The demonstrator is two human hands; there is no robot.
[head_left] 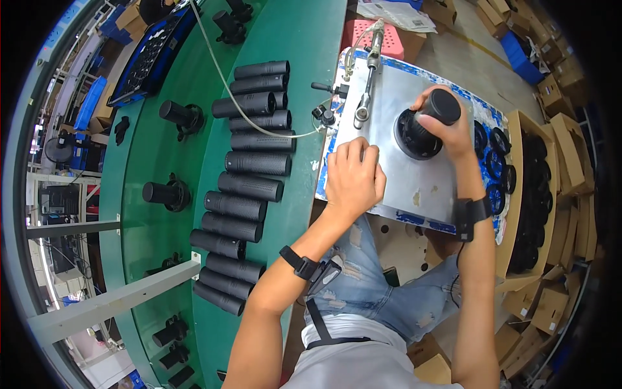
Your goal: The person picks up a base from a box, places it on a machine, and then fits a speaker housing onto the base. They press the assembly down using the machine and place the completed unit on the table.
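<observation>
Well left of the metal plate [403, 178], on the green table [291, 39]: dark canisters [176, 113] set in round flanged bases. Nearer to the plate, lying crosswise on the table: a long row of black perforated tubes [259, 163], crossed toward the far end by a pale hose [223, 80] leading to the plate's left edge. At the plate's near left part: the left hand [353, 175], fingers curled downward, tips hidden; cannot tell whether gripping anything. Just beyond, along the plate's left side: a metal rod fixture [369, 84]. On the plate's right part: a black cylinder [442, 107] over a round black base [408, 133], gripped near its top by the right hand [459, 133], fingers wrapped around. Just right of the plate: black rings [510, 179]. Farther right: an open carton [516, 136] of black parts [531, 194].
</observation>
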